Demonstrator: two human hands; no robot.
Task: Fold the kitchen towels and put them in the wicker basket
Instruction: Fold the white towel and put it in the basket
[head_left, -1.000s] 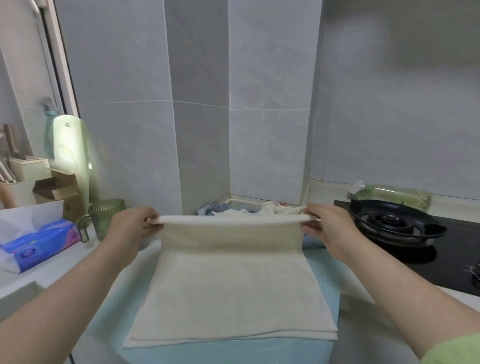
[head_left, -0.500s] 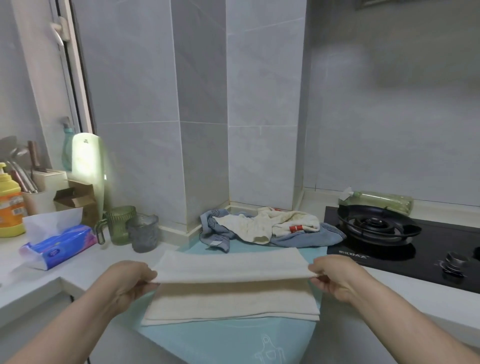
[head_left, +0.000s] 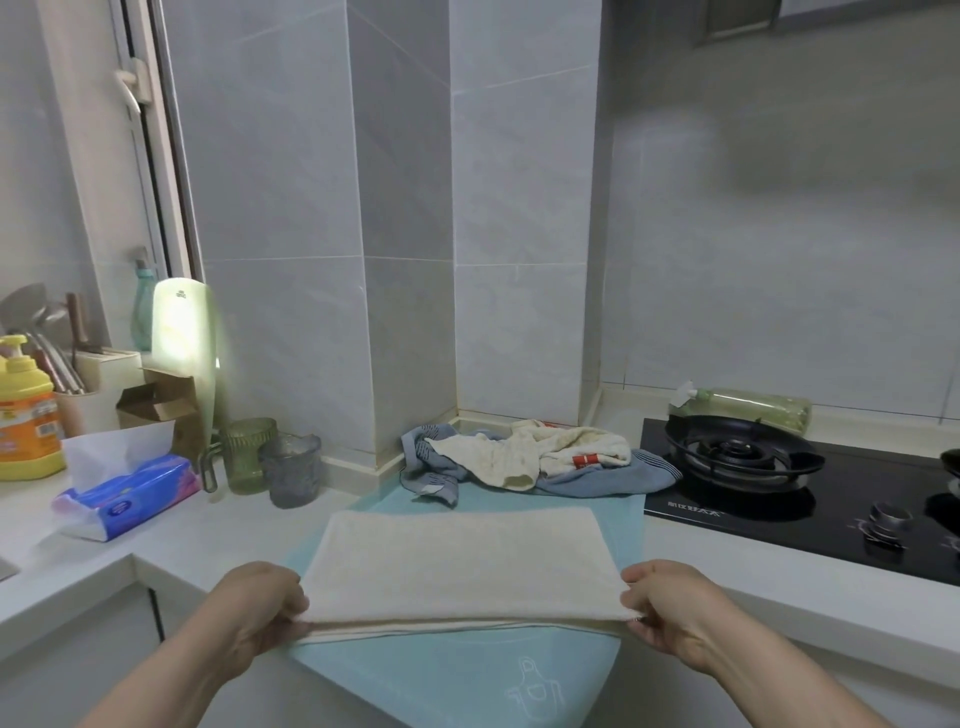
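Note:
A cream kitchen towel (head_left: 462, 564) lies folded in half on a light blue mat (head_left: 457, 675) at the counter's front edge. My left hand (head_left: 260, 605) pinches its near left corner, and my right hand (head_left: 667, 605) pinches its near right corner. Behind it, in the corner by the wall, is a heap of unfolded towels (head_left: 524, 457): a blue striped one under cream ones. No wicker basket is in view.
A black gas hob (head_left: 810, 499) with a burner (head_left: 743, 452) fills the right. A plastic bottle (head_left: 748, 408) lies behind it. On the left are two glass cups (head_left: 270, 460), a tissue pack (head_left: 127, 493), a yellow soap bottle (head_left: 26, 410) and a utensil holder (head_left: 104, 374).
Both hands brought the towel's far edge down and toward me, laying it over the near edge, so the towel now lies doubled. The camera view tilted to show the heap behind.

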